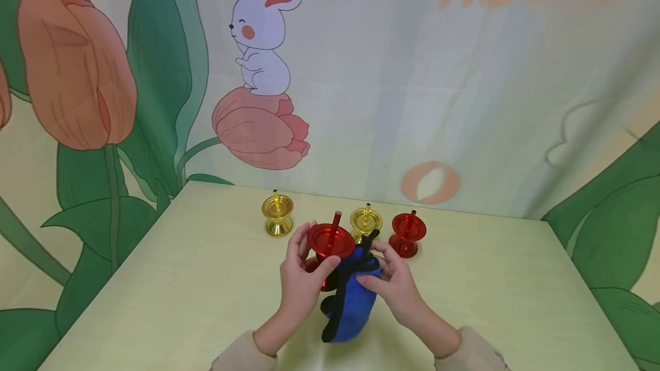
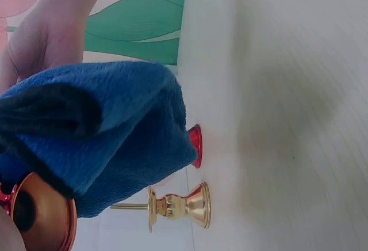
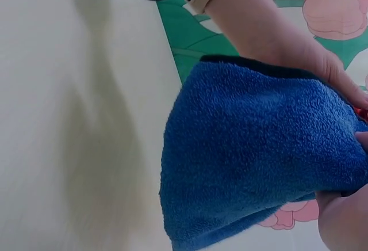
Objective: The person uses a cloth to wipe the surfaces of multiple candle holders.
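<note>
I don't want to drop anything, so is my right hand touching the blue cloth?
Touching. The head view shows it plainly: the right hand holds the blue cloth, with its thumb lying against the fabric.

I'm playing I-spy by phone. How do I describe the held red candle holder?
Find the pale table, then the left hand above it. That hand holds a shiny red candle holder beside a blue cloth. Unlike the other red one, standing on the table, it's held up.
</note>
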Demonstrator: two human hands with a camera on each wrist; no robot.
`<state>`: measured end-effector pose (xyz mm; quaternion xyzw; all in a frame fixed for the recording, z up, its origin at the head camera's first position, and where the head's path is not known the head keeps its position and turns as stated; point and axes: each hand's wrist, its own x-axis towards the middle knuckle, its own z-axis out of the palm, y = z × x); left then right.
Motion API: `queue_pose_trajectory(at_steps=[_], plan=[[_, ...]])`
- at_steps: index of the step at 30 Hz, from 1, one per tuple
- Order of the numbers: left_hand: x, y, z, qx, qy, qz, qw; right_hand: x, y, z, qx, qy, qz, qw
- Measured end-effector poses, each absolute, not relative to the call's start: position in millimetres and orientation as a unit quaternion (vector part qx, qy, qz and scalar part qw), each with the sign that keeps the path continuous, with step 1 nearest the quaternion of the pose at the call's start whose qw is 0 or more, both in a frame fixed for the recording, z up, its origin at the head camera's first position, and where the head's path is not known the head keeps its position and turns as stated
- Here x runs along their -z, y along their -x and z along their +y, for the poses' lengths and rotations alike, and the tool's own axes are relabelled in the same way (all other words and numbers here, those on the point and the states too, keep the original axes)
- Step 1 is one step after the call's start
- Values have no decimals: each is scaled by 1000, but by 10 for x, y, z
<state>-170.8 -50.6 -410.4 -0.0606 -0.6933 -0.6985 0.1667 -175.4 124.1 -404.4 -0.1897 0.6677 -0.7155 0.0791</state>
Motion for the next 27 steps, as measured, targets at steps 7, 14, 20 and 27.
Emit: queue_pose_trajectory(at_steps=[7,14,20,27], plan=[[4134,1719,-531,711,84,-682,151,4023,1764,1208,746,154,642,85],[4155,1699,-550,721,114,-673,121,4018,1774,1216,758,143,630,84],[4136,1684,-561,719,163,-669,95,4024,1787,1219,762,141,628,78],[4131,1714,-591,680,168,-709,80,4034,1797,1231,767,134,622,87]])
